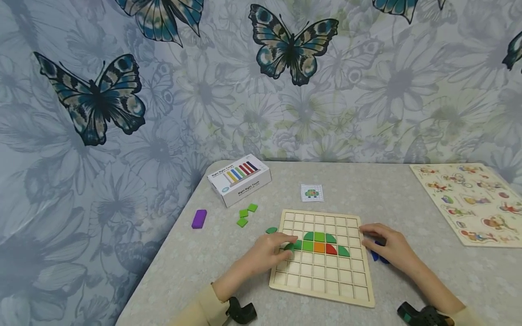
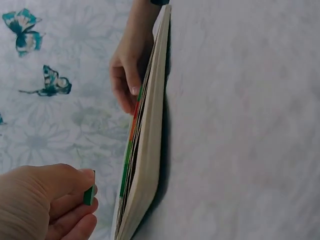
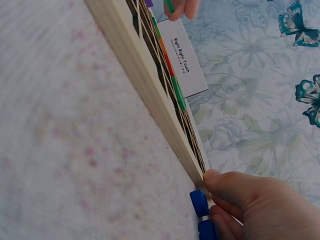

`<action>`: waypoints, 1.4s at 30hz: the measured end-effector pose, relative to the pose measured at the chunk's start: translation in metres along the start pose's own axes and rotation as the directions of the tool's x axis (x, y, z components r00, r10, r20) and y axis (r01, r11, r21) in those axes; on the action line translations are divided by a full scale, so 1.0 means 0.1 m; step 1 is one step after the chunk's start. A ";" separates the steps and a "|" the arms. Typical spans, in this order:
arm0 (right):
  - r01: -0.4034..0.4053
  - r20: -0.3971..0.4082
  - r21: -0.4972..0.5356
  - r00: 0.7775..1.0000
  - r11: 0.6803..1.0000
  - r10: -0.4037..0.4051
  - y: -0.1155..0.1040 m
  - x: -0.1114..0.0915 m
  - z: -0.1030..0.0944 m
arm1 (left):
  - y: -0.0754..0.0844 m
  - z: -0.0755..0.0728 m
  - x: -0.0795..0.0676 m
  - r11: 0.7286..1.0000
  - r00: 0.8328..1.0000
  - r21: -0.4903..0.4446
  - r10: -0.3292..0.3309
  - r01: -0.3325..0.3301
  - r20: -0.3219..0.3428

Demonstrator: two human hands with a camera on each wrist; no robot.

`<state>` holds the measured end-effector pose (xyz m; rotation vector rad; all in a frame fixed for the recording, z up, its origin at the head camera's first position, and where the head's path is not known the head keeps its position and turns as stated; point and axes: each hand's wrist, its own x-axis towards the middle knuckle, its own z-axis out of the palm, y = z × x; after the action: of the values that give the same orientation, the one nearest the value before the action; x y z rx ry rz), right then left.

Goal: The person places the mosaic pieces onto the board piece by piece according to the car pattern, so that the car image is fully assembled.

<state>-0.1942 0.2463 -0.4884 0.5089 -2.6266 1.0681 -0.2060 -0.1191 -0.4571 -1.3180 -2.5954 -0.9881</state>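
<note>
The wooden grid board (image 1: 322,256) lay flat near the front edge of the grey speckled tabletop (image 1: 391,194), with a partly built row of green, orange and red tiles across its middle. The step in hand looked like laying a green tile (image 1: 289,246) at the left end of that row; the left hand (image 1: 267,253) pinched it between curled fingers (image 2: 75,197) over the board's left side. Setting it would call for lining it up with an open cell. The right hand (image 1: 391,249) rested at the board's right edge, its fingers bent against the rim beside blue pieces (image 3: 200,203); whether it gripped one, I could not tell. Behind stood butterfly wallpaper (image 1: 98,97), a white box (image 1: 239,179), a pattern card (image 1: 311,193), loose green tiles (image 1: 246,214) and a purple block (image 1: 199,218).
</note>
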 end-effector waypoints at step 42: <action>-0.022 0.013 0.007 1.000 1.000 0.022 0.00 0.00 -0.02 | -0.71 -0.37 -0.38 0.950 0.934 -0.040 -0.312 0.310 -0.175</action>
<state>-0.1940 0.2475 -0.4869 0.4907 -2.6470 1.0845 -0.2426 -0.1969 -0.4770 -0.7870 -2.7082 -1.1063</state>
